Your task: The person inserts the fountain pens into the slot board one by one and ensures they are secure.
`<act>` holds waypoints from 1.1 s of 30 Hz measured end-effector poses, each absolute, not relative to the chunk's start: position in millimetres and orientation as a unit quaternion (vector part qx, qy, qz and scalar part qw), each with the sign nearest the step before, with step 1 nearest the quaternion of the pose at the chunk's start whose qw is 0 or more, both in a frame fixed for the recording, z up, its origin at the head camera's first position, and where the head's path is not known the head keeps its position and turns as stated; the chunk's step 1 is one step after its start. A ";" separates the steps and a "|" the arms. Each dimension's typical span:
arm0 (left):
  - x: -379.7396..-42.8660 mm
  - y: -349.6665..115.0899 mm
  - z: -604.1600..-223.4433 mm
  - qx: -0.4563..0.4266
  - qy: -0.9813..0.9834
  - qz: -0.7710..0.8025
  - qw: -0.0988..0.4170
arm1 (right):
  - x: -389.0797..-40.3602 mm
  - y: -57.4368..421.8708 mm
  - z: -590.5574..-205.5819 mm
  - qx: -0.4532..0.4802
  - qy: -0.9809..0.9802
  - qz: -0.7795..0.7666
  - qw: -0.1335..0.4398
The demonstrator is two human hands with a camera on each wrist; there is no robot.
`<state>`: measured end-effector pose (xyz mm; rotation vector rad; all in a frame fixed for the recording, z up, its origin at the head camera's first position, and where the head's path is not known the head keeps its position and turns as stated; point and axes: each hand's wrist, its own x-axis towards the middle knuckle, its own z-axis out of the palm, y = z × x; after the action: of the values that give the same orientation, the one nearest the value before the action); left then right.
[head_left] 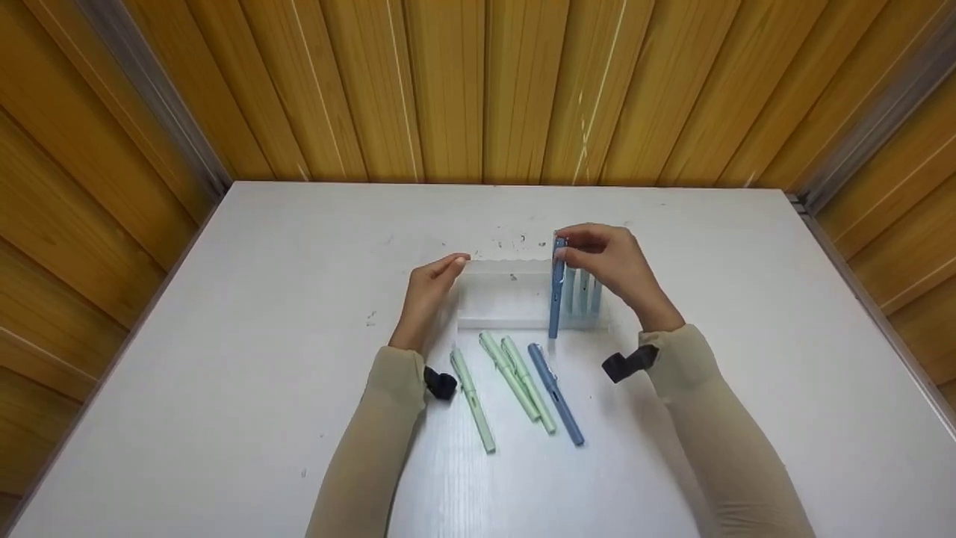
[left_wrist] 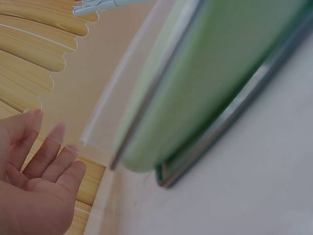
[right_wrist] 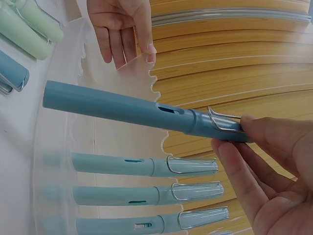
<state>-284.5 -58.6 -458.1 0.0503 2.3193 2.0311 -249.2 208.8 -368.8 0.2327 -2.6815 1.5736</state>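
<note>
My right hand (head_left: pixel 616 265) pinches a blue pen (right_wrist: pixel 117 108) by its clip end, between thumb and fingers. The pen hangs upright in front of a translucent pen rack (head_left: pixel 500 295) with a scalloped top edge. At the rack's upper left corner, my left hand (head_left: pixel 429 291) grips the edge, thumb in front and fingers behind the panel. Several light blue pens (right_wrist: pixel 117 196) stand side by side in the rack's right part, clips up. The rack's left part holds no pens.
In front of the rack lie three light green pens (head_left: pixel 472 403) and a loose blue pen (head_left: pixel 556 396) on the white table (head_left: pixel 224 373). Yellow slatted panels (head_left: pixel 448 90) rise behind the table. Each wrist carries a black camera mount (head_left: pixel 629 364).
</note>
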 end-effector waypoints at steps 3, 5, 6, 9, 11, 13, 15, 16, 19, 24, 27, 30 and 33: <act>-284.1 -58.2 -457.4 0.019 0.751 0.659 0.026 | -251.4 207.6 -368.5 0.071 -0.858 0.508 0.031; -285.1 -57.1 -457.2 0.020 0.752 0.659 0.023 | -252.5 206.8 -368.1 0.068 -0.859 0.505 0.040; -285.7 -56.5 -457.1 0.022 0.753 0.658 0.021 | -252.9 206.3 -367.8 0.063 -0.860 0.504 0.042; -286.8 -54.9 -456.4 0.025 0.755 0.655 0.017 | -254.1 205.1 -366.8 0.052 -0.865 0.496 0.052; -287.3 -54.2 -455.8 0.025 0.756 0.654 0.017 | -254.7 204.3 -366.3 0.042 -0.867 0.493 0.059; -286.6 -54.5 -455.4 0.026 0.752 0.659 0.023 | -255.0 203.4 -366.6 0.045 -0.867 0.490 0.073; -285.5 -55.7 -455.5 0.022 0.749 0.662 0.028 | -255.5 202.0 -367.3 0.049 -0.867 0.489 0.084; -285.2 -56.4 -455.8 0.019 0.747 0.664 0.030 | -256.0 201.1 -367.8 0.052 -0.866 0.489 0.089; -284.3 -57.5 -456.8 0.011 0.745 0.666 0.031 | -257.6 199.3 -369.5 0.055 -0.864 0.490 0.099; -283.9 -57.3 -457.8 0.008 0.752 0.658 0.026 | -258.3 197.1 -371.2 0.048 -0.864 0.493 0.096; -283.6 -57.7 -458.2 0.010 0.756 0.654 0.021 | -257.7 195.7 -372.2 0.052 -0.865 0.491 0.092; -283.3 -58.1 -458.3 0.013 0.756 0.655 0.018 | -257.2 194.8 -373.2 0.062 -0.865 0.489 0.092; -283.1 -58.3 -458.0 0.015 0.753 0.657 0.020 | -256.6 194.5 -374.2 0.068 -0.865 0.488 0.090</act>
<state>-283.1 -58.3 -458.0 0.0478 2.3372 2.0381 -256.6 194.5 -374.2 0.2030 -2.5724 1.4514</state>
